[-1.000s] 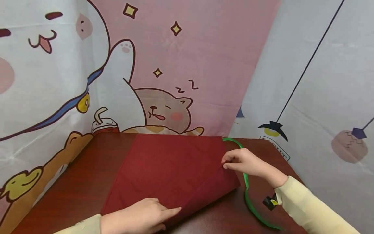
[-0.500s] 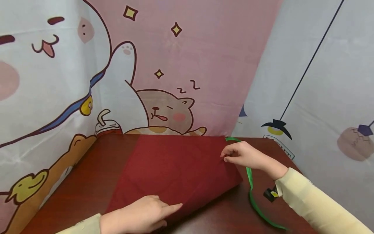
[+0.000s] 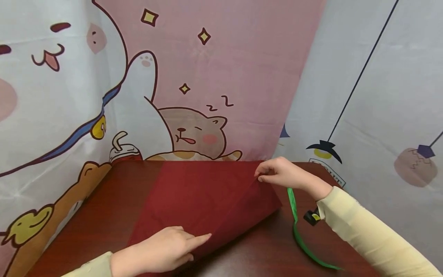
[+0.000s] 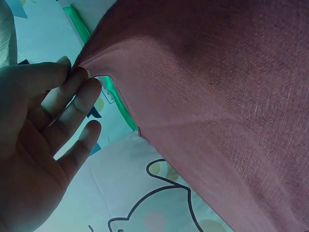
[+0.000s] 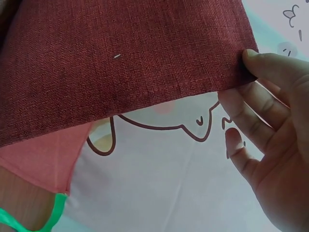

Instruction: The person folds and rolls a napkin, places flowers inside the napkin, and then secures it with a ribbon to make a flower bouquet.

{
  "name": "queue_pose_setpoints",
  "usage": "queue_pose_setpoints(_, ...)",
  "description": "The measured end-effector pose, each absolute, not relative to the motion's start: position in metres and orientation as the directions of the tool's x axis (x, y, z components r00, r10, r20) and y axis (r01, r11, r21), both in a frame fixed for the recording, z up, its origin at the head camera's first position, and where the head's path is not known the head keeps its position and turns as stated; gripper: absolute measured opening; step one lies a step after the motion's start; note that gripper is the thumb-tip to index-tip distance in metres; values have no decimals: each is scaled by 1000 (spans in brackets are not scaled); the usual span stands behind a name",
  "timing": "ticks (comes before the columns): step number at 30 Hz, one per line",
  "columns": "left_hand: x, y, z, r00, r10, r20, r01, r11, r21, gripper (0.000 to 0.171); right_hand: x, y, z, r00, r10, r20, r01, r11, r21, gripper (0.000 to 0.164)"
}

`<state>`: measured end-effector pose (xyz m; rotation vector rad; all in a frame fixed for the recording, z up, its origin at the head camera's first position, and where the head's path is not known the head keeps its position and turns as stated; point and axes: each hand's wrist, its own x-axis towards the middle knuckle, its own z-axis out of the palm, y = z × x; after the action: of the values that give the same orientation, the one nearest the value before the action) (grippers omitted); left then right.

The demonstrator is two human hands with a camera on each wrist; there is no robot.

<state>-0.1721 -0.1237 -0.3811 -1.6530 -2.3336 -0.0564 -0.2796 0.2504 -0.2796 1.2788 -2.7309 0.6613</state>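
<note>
A dark red woven cloth [image 3: 194, 196] lies over the table, its near edge lifted in a slanting line between my two hands. My left hand [image 3: 169, 246] is low at the near left and pinches that edge between thumb and index finger, as the left wrist view shows. Farther off and to the right, my right hand [image 3: 282, 175] holds up a corner of the cloth [image 5: 130, 63] between thumb and fingertips. A green ribbon [image 3: 300, 238] trails from under the right hand toward the near edge; the right wrist view shows green ribbon [image 5: 59, 205] at another cloth corner.
The brown wooden table [image 3: 107, 207] extends on both sides of the cloth. Behind and beside it hangs a cartoon-printed fabric backdrop [image 3: 242, 77]. A small black device [image 3: 311, 216] sits at my right wrist.
My right hand has moved up and slightly left in the head view, raising the cloth's corner. My left hand has shifted slightly up and left, still holding the edge.
</note>
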Motion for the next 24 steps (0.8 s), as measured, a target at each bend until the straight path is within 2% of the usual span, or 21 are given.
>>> queue_pose_setpoints(14,-175,-130,-371,-370,897,240,917,395,-63,68,-294,239,-269,-654,-712,256,-749,561,-353,9)
queue_pose_setpoints(24,-186,-139,-372,-456,860,229,890,440,119,68,-309,227,-268,-670,-690,274,-735,565,-376,8)
